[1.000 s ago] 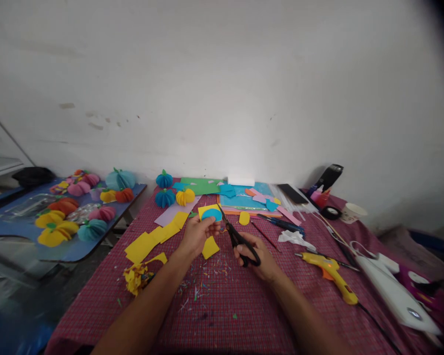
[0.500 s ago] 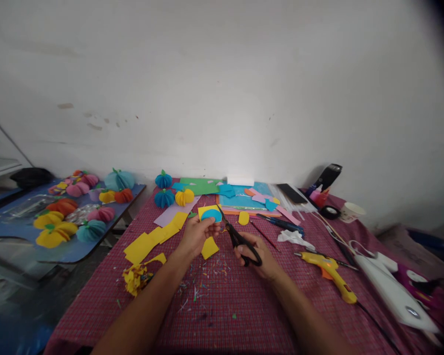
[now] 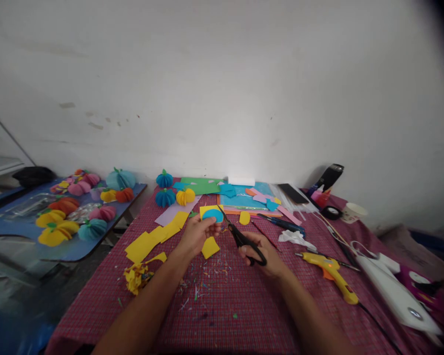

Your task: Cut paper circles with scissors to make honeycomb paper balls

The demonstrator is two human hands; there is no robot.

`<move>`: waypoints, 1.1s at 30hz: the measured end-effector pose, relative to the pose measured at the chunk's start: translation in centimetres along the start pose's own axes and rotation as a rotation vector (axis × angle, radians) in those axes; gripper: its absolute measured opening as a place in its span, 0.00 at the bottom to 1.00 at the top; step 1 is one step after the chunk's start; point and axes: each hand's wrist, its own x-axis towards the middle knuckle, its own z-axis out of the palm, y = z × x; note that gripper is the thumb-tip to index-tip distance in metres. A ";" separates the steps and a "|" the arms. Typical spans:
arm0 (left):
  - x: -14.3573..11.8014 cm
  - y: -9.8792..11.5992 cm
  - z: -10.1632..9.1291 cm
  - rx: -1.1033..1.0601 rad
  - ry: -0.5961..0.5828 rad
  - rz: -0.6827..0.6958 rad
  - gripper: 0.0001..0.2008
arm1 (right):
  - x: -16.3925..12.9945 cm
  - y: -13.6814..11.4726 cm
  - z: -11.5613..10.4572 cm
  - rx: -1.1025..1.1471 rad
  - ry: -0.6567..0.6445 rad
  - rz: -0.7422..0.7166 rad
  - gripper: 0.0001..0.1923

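Between the thumb and fingers of my left hand (image 3: 198,234) is a blue rounded paper piece (image 3: 212,215) laid over a yellow paper square (image 3: 206,209). My right hand (image 3: 264,254) grips black scissors (image 3: 240,237) by the handles, with the blades pointing up and left beside the right edge of the held papers. Whether the blades touch the paper, I cannot tell. Below my left hand lies a loose yellow square (image 3: 210,247). A yellow rounded cutout (image 3: 244,218) rests just beyond the scissors.
Yellow strips (image 3: 153,239) and crumpled yellow scraps (image 3: 136,278) lie left on the checked cloth (image 3: 244,315). A yellow glue gun (image 3: 331,273), blue cutter (image 3: 281,223) and white power strip (image 3: 395,296) are at right. Paper pumpkins (image 3: 57,232) cover the blue side table (image 3: 70,254).
My right hand and the scissors have shifted slightly right and down. My left hand keeps the papers in nearly the same place. The whole view has drifted a little.
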 end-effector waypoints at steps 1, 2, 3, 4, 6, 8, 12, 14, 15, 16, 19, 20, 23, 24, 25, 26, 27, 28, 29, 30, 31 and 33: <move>0.0 0.0 0.0 0.001 -0.005 0.001 0.13 | 0.0 -0.1 0.0 -0.004 0.000 0.003 0.15; 0.0 0.0 0.0 0.001 -0.006 0.001 0.13 | 0.0 -0.2 -0.1 -0.007 -0.002 0.006 0.16; -0.1 0.1 0.0 0.002 -0.004 -0.001 0.13 | -0.1 -0.2 -0.1 -0.008 -0.005 0.007 0.16; -0.1 0.1 0.1 0.003 0.000 -0.004 0.13 | -0.1 -0.3 -0.1 -0.008 -0.010 0.009 0.17; -0.1 0.1 0.1 0.005 0.003 -0.006 0.13 | -0.1 -0.3 -0.1 -0.008 -0.015 0.007 0.17; -0.1 0.1 0.2 0.008 -0.002 -0.001 0.13 | -0.1 -0.3 -0.1 -0.005 -0.013 0.011 0.18; -0.2 0.3 0.2 0.008 0.000 -0.006 0.14 | -0.2 -0.2 -0.1 0.037 0.008 0.033 0.18; -0.2 0.3 0.2 0.010 -0.004 -0.009 0.14 | -0.2 -0.3 0.0 0.061 0.014 0.033 0.18; -0.2 0.4 0.2 0.011 -0.009 -0.009 0.14 | -0.2 -0.4 0.0 0.065 0.011 0.032 0.17; -0.2 0.4 0.2 0.012 -0.013 -0.009 0.14 | -0.2 -0.5 0.0 0.064 0.007 0.032 0.17; -0.1 0.3 0.1 0.016 -0.026 -0.001 0.14 | -0.1 -0.7 0.0 0.059 -0.002 0.044 0.16; -0.1 0.3 0.0 0.016 -0.027 0.002 0.13 | -0.1 -0.7 -0.1 0.061 -0.002 0.049 0.16; -0.1 0.2 0.0 0.011 -0.023 -0.005 0.13 | 0.2 -0.7 -0.2 0.063 -0.004 0.047 0.18; 0.0 0.2 0.0 0.010 -0.019 -0.008 0.13 | 0.3 -0.7 -0.3 0.057 -0.007 0.043 0.18; 0.0 0.2 0.0 0.008 -0.016 -0.011 0.13 | 0.4 -0.8 -0.4 0.050 -0.014 0.042 0.18; 0.0 0.2 0.0 0.008 -0.013 -0.011 0.13 | 0.6 -0.8 -0.4 0.043 -0.025 0.041 0.18; 0.0 0.2 0.0 0.010 -0.012 -0.011 0.13 | 0.7 -0.8 -0.5 0.038 -0.039 0.042 0.18; 0.0 0.2 -0.1 0.013 -0.010 -0.014 0.13 | 0.8 -0.8 -0.6 0.035 -0.054 0.043 0.18; 0.0 0.2 -0.1 0.016 -0.010 -0.017 0.13 | 0.9 -0.7 -0.7 0.038 -0.066 0.041 0.18; 0.0 0.2 -0.1 0.019 -0.012 -0.019 0.13 | 0.9 -0.6 -0.8 0.046 -0.074 0.037 0.17; 0.0 0.2 -0.1 0.022 -0.014 -0.021 0.13 | 1.0 -0.4 -1.0 0.057 -0.080 0.034 0.17; 0.0 0.2 -0.1 0.026 -0.017 -0.024 0.12 | 1.0 -0.1 -1.3 0.080 -0.086 0.037 0.17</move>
